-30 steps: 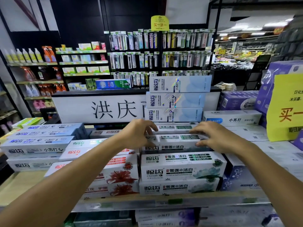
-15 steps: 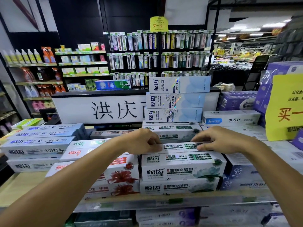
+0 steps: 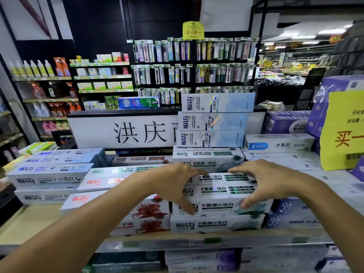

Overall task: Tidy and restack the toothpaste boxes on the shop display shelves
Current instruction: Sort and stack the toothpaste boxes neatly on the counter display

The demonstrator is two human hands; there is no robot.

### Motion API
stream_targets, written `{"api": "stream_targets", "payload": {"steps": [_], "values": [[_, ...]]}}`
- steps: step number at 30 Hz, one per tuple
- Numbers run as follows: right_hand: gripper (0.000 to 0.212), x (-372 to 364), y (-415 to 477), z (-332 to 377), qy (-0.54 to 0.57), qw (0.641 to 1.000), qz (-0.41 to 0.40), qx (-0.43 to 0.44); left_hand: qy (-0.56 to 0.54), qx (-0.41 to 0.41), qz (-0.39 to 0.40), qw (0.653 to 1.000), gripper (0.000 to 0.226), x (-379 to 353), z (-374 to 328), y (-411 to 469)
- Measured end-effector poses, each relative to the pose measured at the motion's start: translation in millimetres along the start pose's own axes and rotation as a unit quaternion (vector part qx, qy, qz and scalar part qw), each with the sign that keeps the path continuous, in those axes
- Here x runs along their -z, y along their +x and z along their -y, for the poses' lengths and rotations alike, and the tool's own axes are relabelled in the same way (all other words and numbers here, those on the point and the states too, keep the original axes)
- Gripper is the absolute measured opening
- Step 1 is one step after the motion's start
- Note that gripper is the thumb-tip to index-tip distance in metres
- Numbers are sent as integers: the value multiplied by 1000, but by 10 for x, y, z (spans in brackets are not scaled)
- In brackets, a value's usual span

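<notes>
Clasping green-and-white toothpaste boxes (image 3: 218,191) on the shelf (image 3: 157,240) with left hand (image 3: 171,186) and right hand (image 3: 266,181), fingers atop, thumbs on fronts

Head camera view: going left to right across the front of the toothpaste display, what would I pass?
Blue-and-white toothpaste boxes → red-flower boxes → green-and-white boxes → purple boxes → yellow sign.
</notes>
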State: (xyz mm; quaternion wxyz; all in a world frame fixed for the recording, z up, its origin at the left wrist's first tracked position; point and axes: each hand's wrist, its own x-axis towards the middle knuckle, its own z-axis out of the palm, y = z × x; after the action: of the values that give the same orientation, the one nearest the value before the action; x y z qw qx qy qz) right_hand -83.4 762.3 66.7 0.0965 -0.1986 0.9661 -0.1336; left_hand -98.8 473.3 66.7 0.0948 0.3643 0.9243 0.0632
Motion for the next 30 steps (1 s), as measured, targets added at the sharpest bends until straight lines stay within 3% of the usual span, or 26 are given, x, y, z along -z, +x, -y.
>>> {"api": "stream_targets", "payload": {"steps": [8, 11, 15, 17, 21, 24, 30], "values": [[113, -65, 21, -24, -4, 1000, -21, 9, -29, 10, 2, 1000, 110, 3, 21, 0], [104, -58, 11, -40, 8, 1000, -15, 20, -24, 7, -8, 1000, 105, -3, 27, 3], [77, 56, 263, -43, 27, 987, -152, 34, -92, 1, -137, 986, 70, 76, 16, 119], [63, 105, 482, -64, -26, 986, -167, 9, -61, 43, -212, 974, 48, 132, 94, 265], [53, 29, 742, -96, -67, 993, -88, -39, 4, 137, -153, 979, 42, 131, 305, 478], [50, -4, 722, -110, -73, 988, -131, -42, -1, 150, -170, 974, 31, 66, 402, 493], [53, 9, 745, -162, -79, 984, -160, -21, 21, 167, -191, 967, 52, 27, 535, 467]]}}
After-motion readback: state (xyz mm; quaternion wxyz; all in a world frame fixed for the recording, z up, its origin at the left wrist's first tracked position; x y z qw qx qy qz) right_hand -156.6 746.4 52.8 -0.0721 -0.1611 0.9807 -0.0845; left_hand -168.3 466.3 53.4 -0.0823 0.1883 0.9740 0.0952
